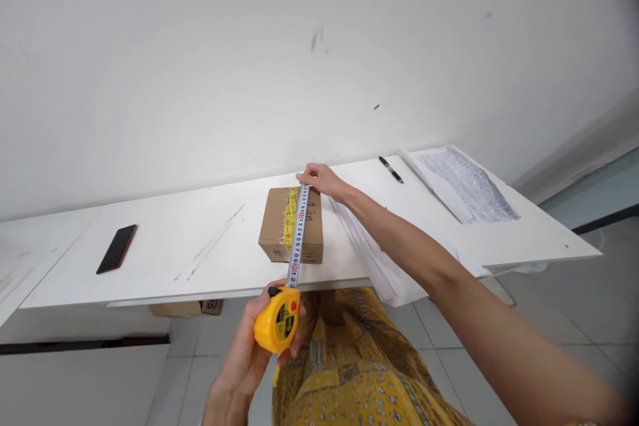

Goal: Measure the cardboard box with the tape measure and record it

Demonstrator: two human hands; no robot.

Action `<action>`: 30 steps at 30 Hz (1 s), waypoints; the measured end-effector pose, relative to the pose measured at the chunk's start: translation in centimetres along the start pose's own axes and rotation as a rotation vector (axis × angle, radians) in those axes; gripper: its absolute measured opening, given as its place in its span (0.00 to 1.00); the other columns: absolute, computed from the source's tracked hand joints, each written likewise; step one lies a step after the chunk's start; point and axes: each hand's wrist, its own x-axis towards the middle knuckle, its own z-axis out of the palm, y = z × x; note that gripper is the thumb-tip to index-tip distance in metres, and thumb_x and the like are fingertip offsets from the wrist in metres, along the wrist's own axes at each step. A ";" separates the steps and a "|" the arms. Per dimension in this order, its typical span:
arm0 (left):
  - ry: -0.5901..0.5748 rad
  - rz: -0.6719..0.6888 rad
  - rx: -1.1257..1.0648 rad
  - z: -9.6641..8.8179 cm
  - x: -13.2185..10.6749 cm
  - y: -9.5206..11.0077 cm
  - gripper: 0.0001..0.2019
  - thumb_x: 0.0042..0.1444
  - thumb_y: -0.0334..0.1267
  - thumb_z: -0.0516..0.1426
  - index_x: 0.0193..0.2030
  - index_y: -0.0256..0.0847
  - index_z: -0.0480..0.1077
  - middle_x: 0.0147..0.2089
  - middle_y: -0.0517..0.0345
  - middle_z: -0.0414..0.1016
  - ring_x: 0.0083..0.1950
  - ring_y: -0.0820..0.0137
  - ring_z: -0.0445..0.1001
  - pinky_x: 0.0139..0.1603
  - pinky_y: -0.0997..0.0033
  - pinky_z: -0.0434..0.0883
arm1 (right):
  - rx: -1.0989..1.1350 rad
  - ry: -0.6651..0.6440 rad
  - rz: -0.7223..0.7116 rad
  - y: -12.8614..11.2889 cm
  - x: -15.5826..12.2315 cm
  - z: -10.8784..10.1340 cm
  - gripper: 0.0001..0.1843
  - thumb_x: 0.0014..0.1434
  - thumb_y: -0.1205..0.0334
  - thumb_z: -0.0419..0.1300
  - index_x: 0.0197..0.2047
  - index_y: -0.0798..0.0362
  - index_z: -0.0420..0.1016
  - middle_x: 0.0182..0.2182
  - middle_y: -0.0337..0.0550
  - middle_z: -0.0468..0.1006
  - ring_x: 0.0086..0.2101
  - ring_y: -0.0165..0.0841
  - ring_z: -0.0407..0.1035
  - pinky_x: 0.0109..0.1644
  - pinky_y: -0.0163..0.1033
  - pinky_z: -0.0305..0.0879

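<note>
My left hand (248,333) is wrapped round the yellow case of a tape measure (276,321), just off the table's front edge. From the case the metal blade runs away from me across the top of a small brown cardboard box (272,216). At the box's far edge, my right hand (322,180) pinches the end of the blade between its fingers; the very tip is hidden under them. Yellow printed tape and black handwriting mark the top of the box.
The narrow white table (164,233) stands against a white wall. A dark phone (116,249) lies at the left. To the right are a pen (391,170), a written sheet (464,183) and a thin white plastic bag (387,266) that hangs over the front edge.
</note>
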 end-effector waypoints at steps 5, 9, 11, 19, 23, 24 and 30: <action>-0.002 0.125 0.273 -3.3 -0.9 3.8 0.29 0.52 0.53 0.64 0.57 0.39 0.72 0.43 0.47 0.78 0.25 0.71 0.73 0.24 0.72 0.68 | 0.034 -0.069 -0.162 -4.0 -5.5 -4.6 0.19 0.54 0.48 0.69 0.29 0.51 0.66 0.23 0.34 0.66 0.24 0.26 0.56 0.29 0.35 0.51; 0.075 0.280 0.531 -6.2 1.0 9.9 0.31 0.51 0.57 0.63 0.57 0.38 0.73 0.38 0.49 0.78 0.22 0.68 0.71 0.21 0.69 0.69 | 0.007 -0.045 -0.095 -3.9 -11.0 -5.1 0.23 0.53 0.41 0.68 0.28 0.50 0.66 0.19 0.32 0.62 0.22 0.26 0.51 0.26 0.35 0.46; 0.078 0.287 0.641 -7.4 2.9 13.2 0.30 0.52 0.55 0.62 0.57 0.37 0.73 0.31 0.52 0.77 0.21 0.68 0.69 0.20 0.70 0.66 | 0.021 -0.014 -0.056 -2.7 -12.9 -3.9 0.24 0.54 0.40 0.67 0.27 0.50 0.65 0.19 0.31 0.61 0.22 0.26 0.51 0.25 0.35 0.45; -0.016 0.129 0.865 -8.4 10.2 18.5 0.26 0.60 0.54 0.56 0.55 0.36 0.73 0.31 0.52 0.78 0.20 0.71 0.69 0.18 0.74 0.59 | 0.270 0.106 0.057 1.8 -14.2 2.1 0.23 0.54 0.38 0.64 0.29 0.50 0.68 0.22 0.34 0.66 0.22 0.28 0.59 0.28 0.38 0.58; -0.124 0.080 0.885 -8.1 12.5 17.8 0.24 0.60 0.54 0.56 0.52 0.36 0.75 0.30 0.53 0.76 0.18 0.75 0.65 0.15 0.77 0.54 | 0.248 0.155 0.009 2.5 -13.8 3.6 0.18 0.51 0.44 0.66 0.34 0.50 0.76 0.30 0.38 0.70 0.25 0.28 0.61 0.30 0.39 0.59; -0.149 0.071 0.885 -8.0 12.8 17.7 0.24 0.60 0.54 0.56 0.52 0.36 0.76 0.30 0.53 0.77 0.18 0.75 0.66 0.15 0.77 0.54 | 0.240 0.183 -0.003 2.6 -13.8 3.8 0.16 0.50 0.46 0.67 0.33 0.50 0.77 0.32 0.39 0.70 0.26 0.28 0.60 0.30 0.39 0.59; -0.216 0.056 0.906 -7.2 13.2 17.4 0.27 0.58 0.58 0.56 0.52 0.37 0.77 0.33 0.48 0.79 0.17 0.71 0.69 0.14 0.75 0.59 | 0.465 0.203 0.189 2.8 -13.6 4.0 0.15 0.43 0.53 0.71 0.33 0.49 0.77 0.25 0.33 0.62 0.26 0.27 0.55 0.27 0.35 0.50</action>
